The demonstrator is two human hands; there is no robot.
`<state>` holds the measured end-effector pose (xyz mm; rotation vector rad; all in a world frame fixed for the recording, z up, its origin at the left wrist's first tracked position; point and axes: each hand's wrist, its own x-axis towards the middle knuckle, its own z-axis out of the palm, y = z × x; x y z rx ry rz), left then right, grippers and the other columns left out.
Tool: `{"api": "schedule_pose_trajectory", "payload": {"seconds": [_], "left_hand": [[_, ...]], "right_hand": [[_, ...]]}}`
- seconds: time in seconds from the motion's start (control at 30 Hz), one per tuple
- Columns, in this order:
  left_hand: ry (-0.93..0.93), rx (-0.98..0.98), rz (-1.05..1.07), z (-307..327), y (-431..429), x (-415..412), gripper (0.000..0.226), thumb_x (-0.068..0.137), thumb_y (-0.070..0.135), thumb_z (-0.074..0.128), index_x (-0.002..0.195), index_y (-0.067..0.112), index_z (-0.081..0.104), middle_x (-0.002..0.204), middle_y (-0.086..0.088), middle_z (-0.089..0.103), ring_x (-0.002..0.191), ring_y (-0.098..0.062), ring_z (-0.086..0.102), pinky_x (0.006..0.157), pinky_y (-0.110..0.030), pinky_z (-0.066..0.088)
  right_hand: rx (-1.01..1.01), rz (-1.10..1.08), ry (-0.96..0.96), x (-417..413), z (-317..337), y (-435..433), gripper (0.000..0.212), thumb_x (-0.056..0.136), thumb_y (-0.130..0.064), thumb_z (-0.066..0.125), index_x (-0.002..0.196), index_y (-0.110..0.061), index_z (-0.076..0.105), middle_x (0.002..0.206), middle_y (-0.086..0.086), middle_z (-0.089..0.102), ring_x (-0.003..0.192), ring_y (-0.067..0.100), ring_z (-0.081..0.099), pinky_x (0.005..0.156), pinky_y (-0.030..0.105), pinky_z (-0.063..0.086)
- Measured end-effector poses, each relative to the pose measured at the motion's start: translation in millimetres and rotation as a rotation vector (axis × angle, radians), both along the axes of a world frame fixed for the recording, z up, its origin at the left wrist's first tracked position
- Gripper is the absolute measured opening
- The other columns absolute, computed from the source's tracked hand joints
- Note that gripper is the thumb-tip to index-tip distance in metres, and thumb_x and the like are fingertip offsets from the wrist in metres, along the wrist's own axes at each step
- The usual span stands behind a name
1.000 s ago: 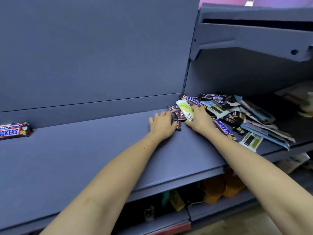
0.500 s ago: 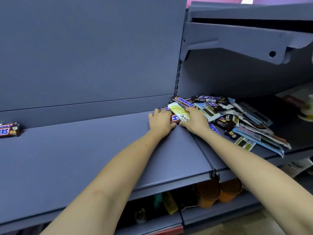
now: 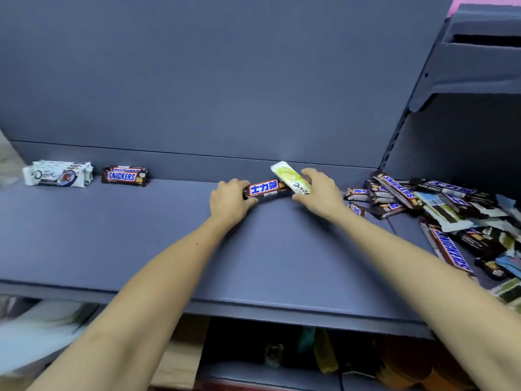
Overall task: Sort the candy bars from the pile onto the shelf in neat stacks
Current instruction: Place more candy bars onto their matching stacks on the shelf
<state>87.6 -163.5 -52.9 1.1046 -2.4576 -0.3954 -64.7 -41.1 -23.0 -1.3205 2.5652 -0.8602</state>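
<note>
Both your hands hold candy bars at the shelf [image 3: 141, 235], left of the pile [image 3: 397, 190].
Your left hand [image 3: 229, 200] grips the brown bar [image 3: 263, 189]; your right hand [image 3: 320, 193] pinches the pale green bar [image 3: 291, 177]. The frame edge cuts the pile.

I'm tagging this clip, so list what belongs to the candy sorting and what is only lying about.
Job: left hand gripping the brown bar; right hand holding the white-green bar; pile; Snickers stack; white Dove stack; shelf.
Lying about: orange items, yellow packet and tan box, all under the shelf.
</note>
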Motion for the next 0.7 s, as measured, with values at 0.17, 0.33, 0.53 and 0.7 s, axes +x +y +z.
{"api": "schedule_pose_trajectory", "payload": {"seconds": [0.17,0.33,0.53,0.7], "left_hand": [[0.031,0.058,0.210,-3,-36,75,0.026,0.085,0.034,0.060,0.110,0.027,0.063,0.110,-0.001,0.062,0.105,-0.029,0.051,0.078,-0.035,0.040],[0.074,0.091,0.337,-5,-59,127,0.026,0.085,0.032,0.062,0.110,0.022,0.062,0.112,-0.002,0.061,0.106,-0.030,0.052,0.077,-0.035,0.041],[0.141,0.078,0.353,-7,-75,156,0.027,0.086,0.030,0.061,0.113,0.023,0.061,0.113,-0.004,0.060,0.105,-0.029,0.052,0.078,-0.036,0.042],[0.202,0.088,0.298,-9,-89,172,0.035,0.084,0.025,0.065,0.119,0.022,0.060,0.119,-0.002,0.060,0.109,-0.029,0.051,0.087,-0.035,0.043]], "right_hand": [[0.125,0.099,-0.069,52,-13,-54,0.069,0.080,-0.025,0.069,0.138,-0.016,0.034,0.134,0.014,0.043,0.123,0.031,0.044,0.099,0.037,0.039],[0.225,0.229,0.037,87,-14,-91,0.070,0.081,-0.023,0.067,0.141,-0.016,0.031,0.135,0.016,0.040,0.127,0.034,0.034,0.099,0.035,0.037],[0.395,0.270,0.059,103,-13,-118,0.064,0.082,-0.027,0.061,0.139,-0.020,0.032,0.125,0.011,0.046,0.124,0.029,0.029,0.079,0.031,0.039],[0.393,0.296,0.051,103,-4,-132,0.072,0.080,-0.042,0.064,0.141,-0.024,0.030,0.131,0.008,0.044,0.129,0.030,0.024,0.094,0.037,0.038]]}}
